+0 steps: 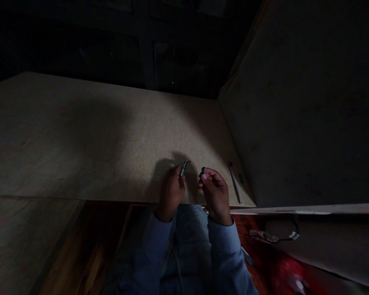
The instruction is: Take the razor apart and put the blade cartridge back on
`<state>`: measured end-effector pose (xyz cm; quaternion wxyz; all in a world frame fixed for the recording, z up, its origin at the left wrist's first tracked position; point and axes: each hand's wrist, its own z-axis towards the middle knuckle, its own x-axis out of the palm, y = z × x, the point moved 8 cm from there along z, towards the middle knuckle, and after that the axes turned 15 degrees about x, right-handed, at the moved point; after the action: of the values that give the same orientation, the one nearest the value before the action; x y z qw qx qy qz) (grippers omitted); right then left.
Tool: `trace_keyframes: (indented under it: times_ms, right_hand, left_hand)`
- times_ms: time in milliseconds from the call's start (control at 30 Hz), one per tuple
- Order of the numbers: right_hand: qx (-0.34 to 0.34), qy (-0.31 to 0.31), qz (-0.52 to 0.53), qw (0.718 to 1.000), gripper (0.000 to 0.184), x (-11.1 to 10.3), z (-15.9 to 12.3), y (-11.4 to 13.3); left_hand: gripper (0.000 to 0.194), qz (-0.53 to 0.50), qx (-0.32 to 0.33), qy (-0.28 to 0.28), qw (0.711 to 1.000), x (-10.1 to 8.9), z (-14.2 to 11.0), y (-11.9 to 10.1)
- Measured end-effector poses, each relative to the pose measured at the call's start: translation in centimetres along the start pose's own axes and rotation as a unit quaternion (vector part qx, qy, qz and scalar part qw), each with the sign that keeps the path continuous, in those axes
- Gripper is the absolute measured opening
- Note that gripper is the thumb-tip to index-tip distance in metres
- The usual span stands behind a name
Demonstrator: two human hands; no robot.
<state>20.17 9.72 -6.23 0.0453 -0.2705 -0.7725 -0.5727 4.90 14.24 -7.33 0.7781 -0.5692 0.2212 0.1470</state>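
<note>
My left hand [172, 192] is closed around a slim metal tool [183, 168] that looks like tweezers or small pliers, its tip pointing up and to the right. My right hand [214, 189] is pinched on a small dark part with a green end [203, 170], held just right of the tool's tip. Both hands hover over the near edge of a pale board tabletop [110, 139]. Light blue sleeves cover my forearms.
A thin white pen-like tool [235, 184] and a small dark piece [241, 178] lie on the tabletop to the right of my hands. An upright board panel [310, 102] walls the right side. A red patterned floor and wires [273, 237] show below right. The scene is dim.
</note>
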Motion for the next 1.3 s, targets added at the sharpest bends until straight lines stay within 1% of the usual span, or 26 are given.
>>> trace_keyframes:
  times_ms: [33, 67, 100, 167, 200, 233, 267, 300, 333, 367, 467, 533, 633, 767, 933, 1033, 1100, 1167, 1200, 1300]
  right_hand:
    - [-0.004, -0.002, 0.000, 1.000, 0.031, -0.1, -0.1, 0.2]
    - [-0.009, -0.002, -0.002, 1.000, 0.030, -0.2, -0.2, 0.4]
    - [-0.016, -0.001, -0.006, 1.000, 0.029, -0.1, -0.3, 0.6]
    - [-0.029, 0.002, -0.017, 0.999, 0.026, 0.0, -0.7, 1.1]
    - [-0.035, 0.004, -0.025, 0.999, 0.025, 0.2, -1.0, 1.3]
    - [-0.040, 0.007, -0.035, 0.999, 0.023, 0.4, -1.2, 1.6]
    - [-0.043, 0.012, -0.046, 0.998, 0.022, 0.7, -1.5, 1.8]
    - [-0.045, 0.019, -0.058, 0.997, 0.021, 1.0, -1.7, 2.0]
    - [-0.047, 0.027, -0.069, 0.996, 0.019, 1.3, -1.9, 2.1]
    - [-0.049, 0.036, -0.081, 0.995, 0.018, 1.6, -2.1, 2.3]
    - [-0.059, 0.057, -0.111, 0.990, 0.018, 2.2, -2.5, 2.5]
    - [-0.074, 0.059, -0.139, 0.986, 0.018, 2.4, -2.8, 2.7]
    - [-0.096, 0.063, -0.183, 0.976, 0.016, 2.7, -3.2, 3.1]
    - [-0.097, 0.088, -0.205, 0.970, 0.011, 3.4, -3.2, 3.4]
    - [-0.083, 0.125, -0.227, 0.962, 0.012, 4.2, -2.7, 3.4]
    - [-0.093, 0.132, -0.242, 0.957, 0.014, 4.5, -2.6, 3.3]
    - [-0.111, 0.134, -0.252, 0.952, 0.019, 4.5, -2.7, 3.3]
    - [-0.143, 0.138, -0.279, 0.939, 0.028, 4.7, -2.9, 3.5]
    - [-0.165, 0.139, -0.303, 0.928, 0.034, 4.8, -3.1, 3.6]
    - [-0.234, 0.134, -0.383, 0.883, 0.042, 5.4, -3.6, 3.7]
  left_hand:
    - [0.028, -0.085, -0.019, -0.003, 0.996, 0.0, -0.2, 0.2]
    - [0.025, -0.178, -0.045, 0.004, 0.983, 0.2, -0.4, 0.4]
    - [0.024, -0.273, -0.075, 0.016, 0.959, 0.4, -0.7, 0.4]
    - [0.025, -0.441, -0.130, 0.028, 0.888, 0.7, -1.3, -0.1]
    - [0.024, -0.503, -0.149, 0.023, 0.851, 0.6, -1.4, -0.5]
    - [0.021, -0.549, -0.160, 0.016, 0.820, 0.4, -1.5, -0.8]
    - [0.018, -0.580, -0.165, 0.011, 0.797, 0.2, -1.5, -1.2]
    - [0.016, -0.599, -0.165, 0.005, 0.784, -0.1, -1.5, -1.6]
    - [0.016, -0.606, -0.163, 0.002, 0.779, -0.3, -1.5, -1.9]
    - [0.018, -0.605, -0.160, -0.002, 0.780, -0.4, -1.5, -2.2]
    - [0.026, -0.581, -0.150, -0.010, 0.800, -0.7, -1.7, -2.9]
    - [0.032, -0.565, -0.143, 0.002, 0.813, -0.6, -2.0, -3.5]
    - [0.037, -0.552, -0.130, 0.010, 0.823, -0.7, -2.3, -3.9]
    - [0.035, -0.547, -0.123, 0.000, 0.828, -1.0, -2.4, -3.7]
    - [0.037, -0.543, -0.117, -0.002, 0.832, -1.2, -2.3, -3.5]
    - [0.036, -0.536, -0.127, -0.027, 0.834, -1.5, -2.1, -3.2]
    - [0.037, -0.523, -0.140, -0.051, 0.839, -1.8, -2.0, -2.7]
    - [0.037, -0.508, -0.156, -0.071, 0.845, -1.9, -2.0, -2.2]
    - [0.037, -0.501, -0.161, -0.078, 0.847, -2.0, -2.0, -1.9]
    - [0.033, -0.487, -0.166, -0.090, 0.853, -2.0, -2.0, -1.5]
